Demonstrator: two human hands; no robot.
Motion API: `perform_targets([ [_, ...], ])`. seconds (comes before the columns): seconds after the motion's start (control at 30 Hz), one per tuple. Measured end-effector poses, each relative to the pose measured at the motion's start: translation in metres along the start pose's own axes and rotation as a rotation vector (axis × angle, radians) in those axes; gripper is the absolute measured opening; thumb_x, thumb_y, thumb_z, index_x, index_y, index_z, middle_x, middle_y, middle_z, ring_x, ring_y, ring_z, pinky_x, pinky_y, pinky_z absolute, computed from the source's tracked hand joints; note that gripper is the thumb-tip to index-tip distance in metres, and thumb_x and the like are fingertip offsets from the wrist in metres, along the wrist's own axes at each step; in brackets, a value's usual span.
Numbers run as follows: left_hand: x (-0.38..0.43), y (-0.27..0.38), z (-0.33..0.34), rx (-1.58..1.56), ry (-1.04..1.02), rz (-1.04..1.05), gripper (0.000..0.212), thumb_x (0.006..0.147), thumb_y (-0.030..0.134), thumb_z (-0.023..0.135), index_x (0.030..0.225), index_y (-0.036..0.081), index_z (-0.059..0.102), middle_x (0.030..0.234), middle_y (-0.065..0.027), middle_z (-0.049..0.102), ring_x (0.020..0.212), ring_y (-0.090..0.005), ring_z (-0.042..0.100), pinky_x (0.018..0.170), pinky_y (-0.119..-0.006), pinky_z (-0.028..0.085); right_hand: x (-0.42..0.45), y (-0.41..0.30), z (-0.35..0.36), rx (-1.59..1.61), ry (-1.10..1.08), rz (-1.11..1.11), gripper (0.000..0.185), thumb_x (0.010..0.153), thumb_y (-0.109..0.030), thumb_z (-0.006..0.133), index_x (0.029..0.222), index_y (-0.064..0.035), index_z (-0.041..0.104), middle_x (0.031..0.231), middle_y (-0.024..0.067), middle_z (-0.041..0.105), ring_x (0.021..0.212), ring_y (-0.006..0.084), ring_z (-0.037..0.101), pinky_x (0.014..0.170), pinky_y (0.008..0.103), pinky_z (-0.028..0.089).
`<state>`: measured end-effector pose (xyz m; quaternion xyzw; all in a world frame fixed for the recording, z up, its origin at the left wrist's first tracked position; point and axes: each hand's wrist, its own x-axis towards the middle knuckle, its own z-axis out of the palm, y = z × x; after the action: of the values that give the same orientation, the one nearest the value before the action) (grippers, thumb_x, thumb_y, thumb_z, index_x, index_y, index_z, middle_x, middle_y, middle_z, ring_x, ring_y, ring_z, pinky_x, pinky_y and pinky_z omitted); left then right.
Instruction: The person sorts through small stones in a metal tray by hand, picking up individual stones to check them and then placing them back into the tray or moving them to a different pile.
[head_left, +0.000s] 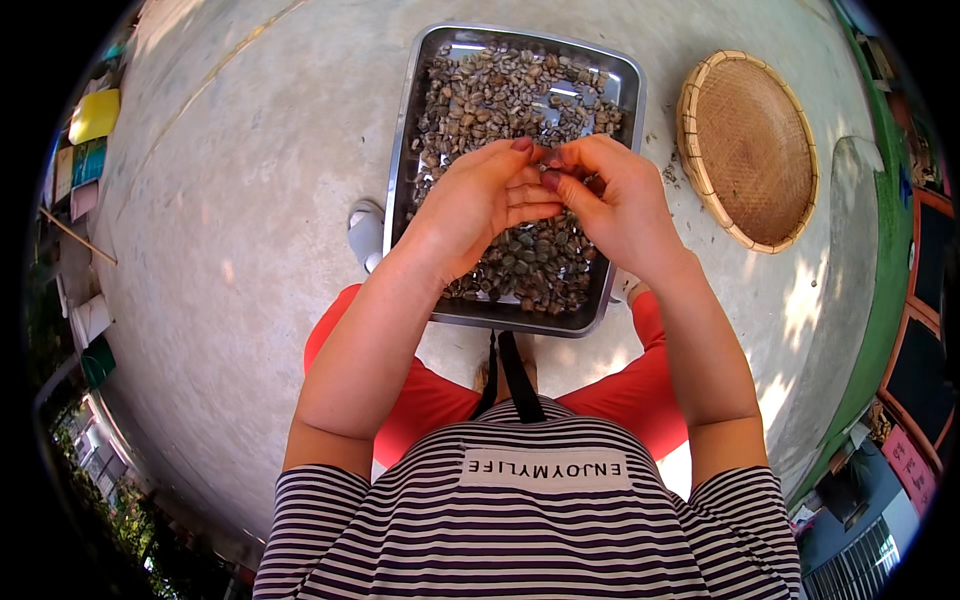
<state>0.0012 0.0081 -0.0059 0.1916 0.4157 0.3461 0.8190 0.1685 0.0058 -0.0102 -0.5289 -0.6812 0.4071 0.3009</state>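
Over a rectangular metal tray (626, 56) heaped with small brown ridged seeds or pods (487, 97), my two hands meet at the fingertips. My left hand (476, 191) is cupped, palm turned inward, its lower fingers stretched towards the other hand. Between thumb and forefinger, my right hand (622, 199) pinches a small dark piece (553, 159); the fingers partly cover it. Whether the left fingertips also hold something cannot be made out. The hands hide the tray's middle, and pieces show on both the far and near sides.
A round woven bamboo basket (757, 150) stands on the concrete floor (247, 187) right of the tray, with crumbs (670, 176) between them. A grey slipper (365, 232) is by the tray's left edge. A yellow container (94, 117) sits far left.
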Motion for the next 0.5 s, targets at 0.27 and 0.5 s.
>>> perform_targets([
  [0.27,-0.001,-0.005,-0.009,0.502,0.102,0.308,0.008,0.086,0.005,0.058,0.093,0.001,0.057,0.083,-0.005,0.063,0.072,-0.0096,0.058,0.064,-0.022,0.047,-0.001,-0.002,0.002,0.366,-0.011,0.198,0.013,0.078,-0.002,0.06,0.09,0.004,0.06,0.078,0.0078,0.065,0.069,0.01,0.061,0.062,0.0235,0.049],
  [0.5,-0.004,-0.003,-0.004,0.413,0.051,0.374,0.009,0.082,0.005,0.064,0.088,0.002,0.059,0.079,-0.0023,0.062,0.069,-0.0069,0.055,0.062,-0.02,0.046,0.0,-0.01,-0.006,0.587,-0.03,0.269,0.01,0.077,-0.002,0.06,0.085,0.004,0.06,0.074,0.0045,0.063,0.065,0.0063,0.058,0.057,0.0197,0.046],
])
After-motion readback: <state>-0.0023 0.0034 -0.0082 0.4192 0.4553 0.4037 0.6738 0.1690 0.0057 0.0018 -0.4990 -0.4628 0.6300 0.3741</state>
